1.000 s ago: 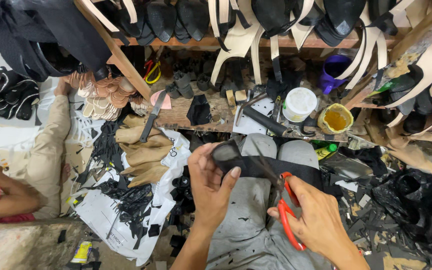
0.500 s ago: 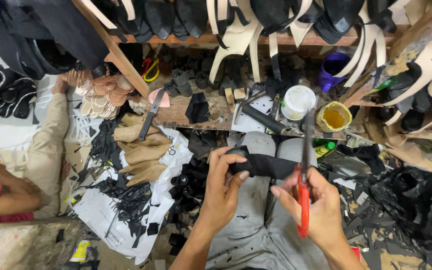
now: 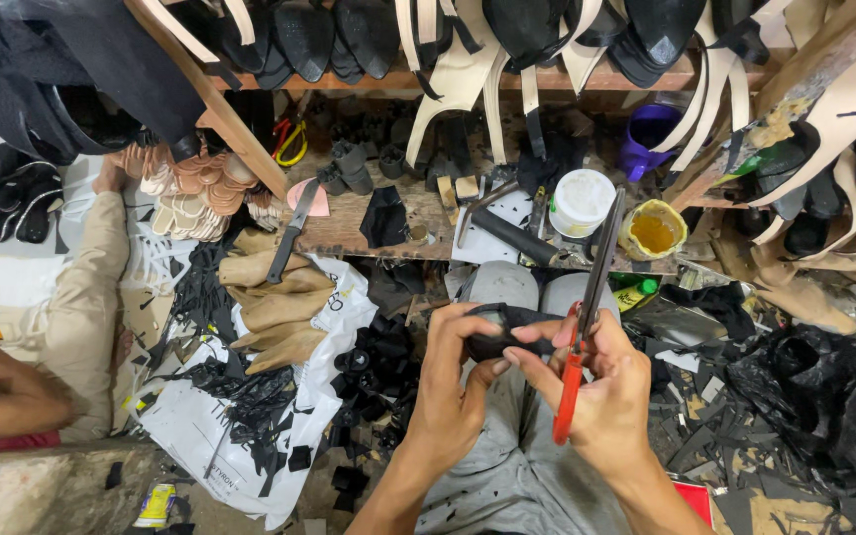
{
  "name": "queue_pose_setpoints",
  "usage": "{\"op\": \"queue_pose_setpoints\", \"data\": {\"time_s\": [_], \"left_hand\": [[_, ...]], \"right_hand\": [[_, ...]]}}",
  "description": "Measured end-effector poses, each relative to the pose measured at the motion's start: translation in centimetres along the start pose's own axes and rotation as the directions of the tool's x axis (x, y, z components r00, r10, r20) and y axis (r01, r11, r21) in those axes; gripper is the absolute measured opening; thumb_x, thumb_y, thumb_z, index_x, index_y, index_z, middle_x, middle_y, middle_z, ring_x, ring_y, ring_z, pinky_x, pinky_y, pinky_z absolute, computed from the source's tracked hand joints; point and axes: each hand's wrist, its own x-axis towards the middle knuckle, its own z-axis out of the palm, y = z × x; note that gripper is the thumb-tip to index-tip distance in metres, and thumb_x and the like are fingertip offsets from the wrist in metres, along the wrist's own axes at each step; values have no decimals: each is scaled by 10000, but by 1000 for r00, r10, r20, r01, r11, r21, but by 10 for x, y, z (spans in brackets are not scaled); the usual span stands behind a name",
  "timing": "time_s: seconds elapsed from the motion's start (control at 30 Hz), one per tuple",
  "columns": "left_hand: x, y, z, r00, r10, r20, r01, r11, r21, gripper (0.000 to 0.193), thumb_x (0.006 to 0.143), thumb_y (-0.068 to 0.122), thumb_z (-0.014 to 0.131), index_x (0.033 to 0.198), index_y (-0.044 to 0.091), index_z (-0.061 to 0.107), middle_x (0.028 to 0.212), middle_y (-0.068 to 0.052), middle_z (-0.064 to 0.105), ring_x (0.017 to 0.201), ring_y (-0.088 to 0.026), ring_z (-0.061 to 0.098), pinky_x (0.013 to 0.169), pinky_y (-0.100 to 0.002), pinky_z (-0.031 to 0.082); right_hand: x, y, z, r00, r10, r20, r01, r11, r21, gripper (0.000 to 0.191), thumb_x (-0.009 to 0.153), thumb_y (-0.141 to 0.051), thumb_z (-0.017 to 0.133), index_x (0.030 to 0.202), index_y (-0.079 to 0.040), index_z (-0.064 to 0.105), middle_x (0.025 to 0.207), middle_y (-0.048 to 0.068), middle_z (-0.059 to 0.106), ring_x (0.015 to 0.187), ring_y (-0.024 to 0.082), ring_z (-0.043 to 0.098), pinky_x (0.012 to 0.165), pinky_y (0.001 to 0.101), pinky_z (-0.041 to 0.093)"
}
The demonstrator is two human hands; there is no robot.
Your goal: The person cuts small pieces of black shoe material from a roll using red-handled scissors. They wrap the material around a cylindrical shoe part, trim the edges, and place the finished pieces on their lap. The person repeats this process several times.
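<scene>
My left hand [image 3: 453, 391] grips a small black piece of material [image 3: 499, 332], bunched between thumb and fingers over my lap. My right hand [image 3: 601, 396] holds red-handled scissors [image 3: 583, 322] upright, blades closed and pointing up toward the workbench. The right forefinger and thumb also touch the right end of the black piece. Both hands meet just above my grey-trousered knees [image 3: 532, 287].
A low wooden bench [image 3: 349, 233] carries a knife [image 3: 289, 233], a white tub [image 3: 583, 201], a yellow glue pot [image 3: 654, 232] and a purple cup [image 3: 648, 139]. Shoe uppers hang overhead. Wooden lasts [image 3: 274, 307] and black scraps lie left. Another person sits at far left [image 3: 12, 396].
The black piece went from a long stretched strip to a small bunched lump between both hands. The scissors swung from lying low at the right to standing upright.
</scene>
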Motion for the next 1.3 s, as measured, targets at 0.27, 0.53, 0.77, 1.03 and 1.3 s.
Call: {"op": "queue_pose_setpoints", "data": {"time_s": [0.27, 0.53, 0.77, 1.03, 1.3], "left_hand": [[-1, -3, 1, 996, 83, 34, -84, 996, 13, 461, 800, -266, 501, 1103, 61, 616, 1332, -144, 432, 1234, -274, 566, 937, -308, 586], [-5, -14, 3, 992, 123, -10, -124, 988, -89, 576, 841, -251, 594, 1304, 76, 490, 1376, -149, 448, 1266, -257, 567, 1062, -329, 511], [2, -13, -6, 988, -47, -146, -1, 950, -312, 724, 820, -135, 742, 1415, 55, 377, 1401, -157, 544, 1300, -225, 567, 1095, -341, 491], [10, -16, -25, 971, 14, -239, -111, 911, -397, 552, 878, -146, 726, 1335, 0, 452, 1420, -197, 578, 1313, -238, 584, 1139, -367, 487], [8, -16, -22, 971, 84, -223, -145, 950, -275, 544, 863, -162, 731, 1295, 18, 454, 1431, -204, 568, 1324, -247, 589, 1130, -367, 502]], "right_hand": [[0, -2, 0, 1000, -4, 21, 4, 1000, 0, 413, 773, -10, 838, 976, -48, 479, 994, 133, 788, 794, 108, 736, 677, 241, 600], [-3, 1, 2, 987, 152, -42, -144, 976, 162, 378, 757, 55, 810, 971, -44, 514, 889, 113, 754, 560, 55, 502, 488, 205, 395], [1, 5, -17, 969, 188, 160, -166, 976, -141, 212, 896, -117, 764, 937, -60, 564, 708, 53, 508, 610, 101, 442, 523, 281, 364], [-7, 3, -26, 934, 94, 344, 163, 745, -646, 694, 689, -495, 804, 1178, -52, 587, 756, 161, 676, 617, 357, 649, 540, 450, 483], [-3, 2, -24, 899, 277, 340, 57, 694, -718, 683, 654, -553, 872, 1119, -107, 647, 710, 152, 683, 610, 367, 669, 563, 460, 506]]}}
